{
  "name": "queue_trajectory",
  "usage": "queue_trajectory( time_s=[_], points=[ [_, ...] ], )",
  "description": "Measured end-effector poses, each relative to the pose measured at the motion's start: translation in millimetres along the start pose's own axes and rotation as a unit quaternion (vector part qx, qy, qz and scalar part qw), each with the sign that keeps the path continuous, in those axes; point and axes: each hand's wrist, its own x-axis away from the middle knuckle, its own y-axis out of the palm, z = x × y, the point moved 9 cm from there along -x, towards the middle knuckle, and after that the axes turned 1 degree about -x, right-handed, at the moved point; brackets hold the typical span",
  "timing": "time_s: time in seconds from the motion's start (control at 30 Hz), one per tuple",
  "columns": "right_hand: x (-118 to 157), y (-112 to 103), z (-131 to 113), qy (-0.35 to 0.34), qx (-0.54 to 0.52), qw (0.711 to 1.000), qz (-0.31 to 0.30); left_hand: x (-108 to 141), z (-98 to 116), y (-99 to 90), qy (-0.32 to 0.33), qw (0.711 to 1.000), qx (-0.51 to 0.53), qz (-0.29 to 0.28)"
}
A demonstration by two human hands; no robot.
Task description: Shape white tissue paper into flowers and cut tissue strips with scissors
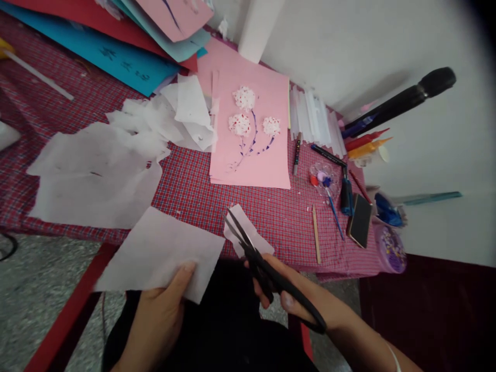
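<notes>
My left hand pinches a sheet of thin white paper by its lower right part, thumb on top, over the table's front edge. In my right hand is a pair of black-handled scissors, fingers in and around the handles. The blades point up and to the left, a little apart, near the sheet's right corner but not touching it. Beneath the blades, a small cut piece of white paper lies at the table edge. Farther back rests pink paper bearing three white textured flowers on purple stems.
Crumpled white paper covers the left of the checked tablecloth. Coloured card sheets are stacked behind. To the right are glue sticks, a paint palette, a wooden stick, a phone and a purple tub.
</notes>
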Motion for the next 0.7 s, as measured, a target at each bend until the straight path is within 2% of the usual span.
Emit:
queue_trajectory(
  time_s=[0.07,0.17,0.27,0.43,0.53,0.7],
  points=[
    [12,-2,10,0.021,0.016,1.000,0.001,-1,-2,1.0,-0.011,1.000,0.020,0.001],
    [26,-1,26,0.058,0.035,0.998,-0.004,-3,-9,5.9,-0.033,0.993,0.111,0.004],
    [31,1,33,0.069,0.030,0.997,-0.007,-5,-16,13.1,-0.047,0.983,0.176,-0.007],
    [23,1,32,0.083,0.027,0.996,-0.009,-9,-22,15.3,-0.061,0.983,0.175,-0.012],
    [15,1,28,0.082,0.047,0.995,-0.017,-11,-27,18.0,-0.069,0.985,0.152,-0.040],
    [6,0,22,0.080,0.094,0.992,-0.028,-15,-28,18.5,-0.024,0.989,0.127,-0.069]
  ],
)
